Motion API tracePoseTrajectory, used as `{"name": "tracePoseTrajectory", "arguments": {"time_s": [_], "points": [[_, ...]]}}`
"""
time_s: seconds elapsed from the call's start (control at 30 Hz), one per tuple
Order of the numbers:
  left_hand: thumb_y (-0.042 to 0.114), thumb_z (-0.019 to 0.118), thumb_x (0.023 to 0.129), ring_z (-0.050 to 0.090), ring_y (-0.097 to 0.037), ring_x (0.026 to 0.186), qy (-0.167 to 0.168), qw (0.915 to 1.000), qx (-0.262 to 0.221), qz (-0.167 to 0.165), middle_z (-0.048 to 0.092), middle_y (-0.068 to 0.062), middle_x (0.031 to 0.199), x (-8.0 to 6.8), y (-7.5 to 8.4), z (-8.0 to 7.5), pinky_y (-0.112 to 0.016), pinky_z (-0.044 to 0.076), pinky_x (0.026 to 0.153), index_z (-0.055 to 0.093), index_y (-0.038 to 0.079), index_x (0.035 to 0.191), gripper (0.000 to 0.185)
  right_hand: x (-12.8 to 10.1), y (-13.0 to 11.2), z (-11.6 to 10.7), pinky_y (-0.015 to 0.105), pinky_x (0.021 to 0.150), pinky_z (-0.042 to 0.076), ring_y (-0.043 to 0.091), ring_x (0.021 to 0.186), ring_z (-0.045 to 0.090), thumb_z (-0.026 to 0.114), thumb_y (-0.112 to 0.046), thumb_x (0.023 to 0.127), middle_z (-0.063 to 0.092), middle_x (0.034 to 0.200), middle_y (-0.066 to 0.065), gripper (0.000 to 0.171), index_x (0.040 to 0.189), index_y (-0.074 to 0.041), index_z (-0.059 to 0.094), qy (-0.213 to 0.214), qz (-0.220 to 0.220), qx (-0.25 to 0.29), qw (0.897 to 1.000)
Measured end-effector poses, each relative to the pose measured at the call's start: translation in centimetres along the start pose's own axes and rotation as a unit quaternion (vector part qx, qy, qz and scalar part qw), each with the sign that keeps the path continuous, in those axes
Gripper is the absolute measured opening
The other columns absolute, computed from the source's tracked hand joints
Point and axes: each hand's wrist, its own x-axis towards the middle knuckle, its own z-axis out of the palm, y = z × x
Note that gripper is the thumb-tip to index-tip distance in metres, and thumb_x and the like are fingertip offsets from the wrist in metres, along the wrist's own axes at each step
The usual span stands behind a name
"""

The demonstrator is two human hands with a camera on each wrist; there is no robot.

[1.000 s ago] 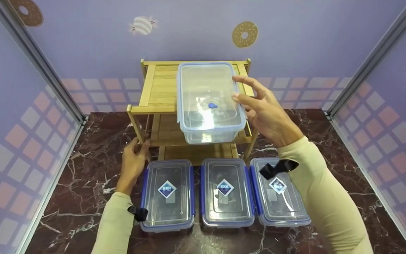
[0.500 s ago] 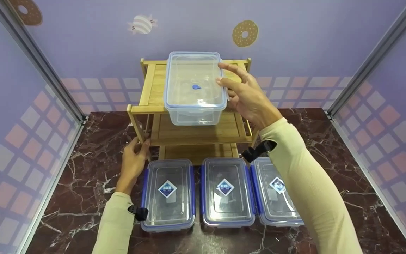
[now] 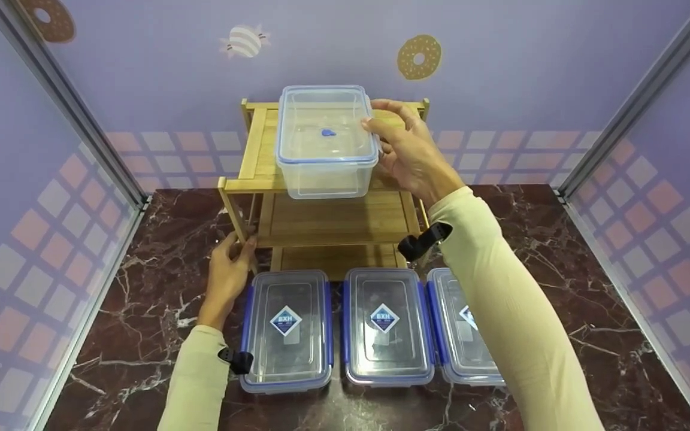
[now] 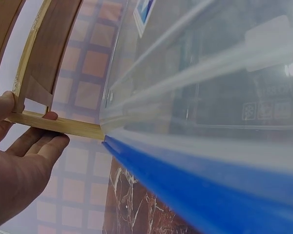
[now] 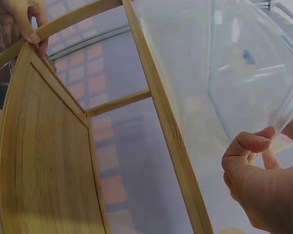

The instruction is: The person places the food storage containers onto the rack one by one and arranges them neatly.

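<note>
So far the right hand [image 3: 408, 152] grips one open clear container [image 3: 326, 140] on the rack [image 3: 249, 179]'s top shelf, the left hand's fingers [image 3: 232, 263] hold its leg, and three lidded boxes [image 3: 386, 323] wait on the table [image 3: 141, 299].

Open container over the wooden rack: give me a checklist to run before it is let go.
1. Right hand grips the open container at its rim: ok.
2. Left hand holds the wooden rack by its front left post: ok.
3. Container level: ok, about level in the head view.
4. Base resting on the top shelf: cannot tell.
5. Three lidded containers apart from the rack, on the marble table: ok.
</note>
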Motion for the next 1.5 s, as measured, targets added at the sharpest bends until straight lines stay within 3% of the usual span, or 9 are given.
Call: {"name": "tracePoseTrajectory", "arguments": {"time_s": [0.13, 0.3, 0.5, 0.67, 0.8, 1.07, 1.2, 1.3, 1.5], "points": [[0.018, 0.057, 0.105, 0.064, -0.023, 0.079, -0.003, 1.0, 0.003, -0.004, 0.068, -0.011, 0.09, 0.0, 0.0, 0.0, -0.036, 0.05, 0.077, 0.063, 0.006, 0.132, 0.03, 0.4, 0.2, 0.2, 0.031, 0.073, 0.056, 0.024, 0.086, 0.063, 0.068, 0.0, 0.094, 0.06, 0.116, 0.017, 0.036, 0.127, -0.005, 0.052, 0.005, -0.008, -0.004, 1.0], [0.017, 0.056, 0.105, 0.061, -0.031, 0.072, -0.007, 0.9999, -0.011, -0.002, 0.063, -0.011, 0.077, 0.0, 0.1, 0.0, -0.028, 0.044, 0.066, 0.063, 0.004, 0.132, 0.03, 0.3, 0.2, 0.5, 0.035, 0.085, 0.055, 0.028, 0.1, 0.064, 0.077, 0.004, 0.087, 0.059, 0.124, 0.019, 0.052, 0.131, -0.002, 0.051, -0.004, -0.006, 0.0, 1.0], [0.008, 0.056, 0.104, 0.054, -0.014, 0.057, -0.006, 0.9993, -0.035, 0.006, 0.057, -0.012, 0.069, -0.4, 1.5, 0.0, -0.024, 0.039, 0.056, 0.062, -0.004, 0.129, 0.028, -0.2, 0.0, 0.4, 0.042, 0.097, 0.05, 0.032, 0.113, 0.059, 0.084, 0.008, 0.077, 0.052, 0.13, 0.024, 0.084, 0.147, -0.008, 0.041, -0.059, -0.006, -0.051, 0.997], [0.004, 0.055, 0.104, 0.055, -0.01, 0.059, -0.008, 0.9994, -0.035, -0.001, 0.058, -0.006, 0.07, -1.3, 3.5, -0.1, -0.024, 0.043, 0.059, 0.061, -0.008, 0.128, 0.028, -0.6, 0.2, 0.2, 0.046, 0.1, 0.047, 0.033, 0.114, 0.056, 0.081, 0.011, 0.076, 0.047, 0.131, 0.024, 0.097, 0.156, -0.009, 0.029, -0.114, -0.017, -0.09, 0.989], [0.003, 0.056, 0.103, 0.054, -0.01, 0.057, -0.007, 0.9994, -0.035, 0.004, 0.057, -0.005, 0.068, -1.5, 3.9, -0.1, -0.023, 0.042, 0.057, 0.061, -0.009, 0.127, 0.027, -0.8, 0.5, 0.1, 0.049, 0.101, 0.047, 0.035, 0.118, 0.056, 0.081, 0.012, 0.074, 0.044, 0.138, 0.021, 0.103, 0.158, -0.012, 0.026, -0.135, -0.014, -0.097, 0.986], [0.003, 0.056, 0.103, 0.053, -0.01, 0.054, -0.013, 0.9992, -0.036, 0.015, 0.057, -0.005, 0.065, -1.4, 3.8, -0.3, -0.024, 0.041, 0.055, 0.061, -0.008, 0.127, 0.027, -1.0, 1.2, 0.7, 0.049, 0.093, 0.053, 0.034, 0.111, 0.062, 0.086, 0.002, 0.077, 0.051, 0.134, 0.019, 0.09, 0.152, -0.012, 0.04, -0.116, -0.04, -0.11, 0.986], [0.006, 0.055, 0.104, 0.056, -0.011, 0.06, -0.019, 0.9996, -0.023, 0.0, 0.06, -0.005, 0.07, -1.4, 4.0, -0.4, -0.026, 0.043, 0.063, 0.061, -0.006, 0.129, 0.028, -1.1, 1.6, 1.0, 0.048, 0.083, 0.057, 0.034, 0.107, 0.065, 0.086, -0.004, 0.079, 0.052, 0.133, 0.018, 0.085, 0.151, -0.011, 0.041, -0.105, -0.05, -0.117, 0.986], [0.007, 0.055, 0.104, 0.056, -0.011, 0.064, -0.021, 0.9997, -0.015, -0.007, 0.062, -0.006, 0.074, -1.5, 4.2, -0.5, -0.027, 0.044, 0.067, 0.061, -0.005, 0.131, 0.029, -1.2, 1.9, 1.3, 0.046, 0.077, 0.059, 0.032, 0.098, 0.067, 0.085, -0.007, 0.082, 0.054, 0.131, 0.017, 0.081, 0.151, -0.011, 0.043, -0.093, -0.059, -0.123, 0.986], [0.006, 0.055, 0.104, 0.055, -0.01, 0.06, -0.015, 0.9997, -0.017, -0.002, 0.06, -0.005, 0.07, -1.5, 4.3, -0.4, -0.025, 0.043, 0.063, 0.061, -0.005, 0.131, 0.03, -1.2, 2.5, 1.8, 0.04, 0.074, 0.059, 0.026, 0.083, 0.062, 0.082, -0.01, 0.087, 0.052, 0.126, 0.017, 0.072, 0.149, -0.009, 0.046, -0.061, -0.069, -0.126, 0.988]]}}
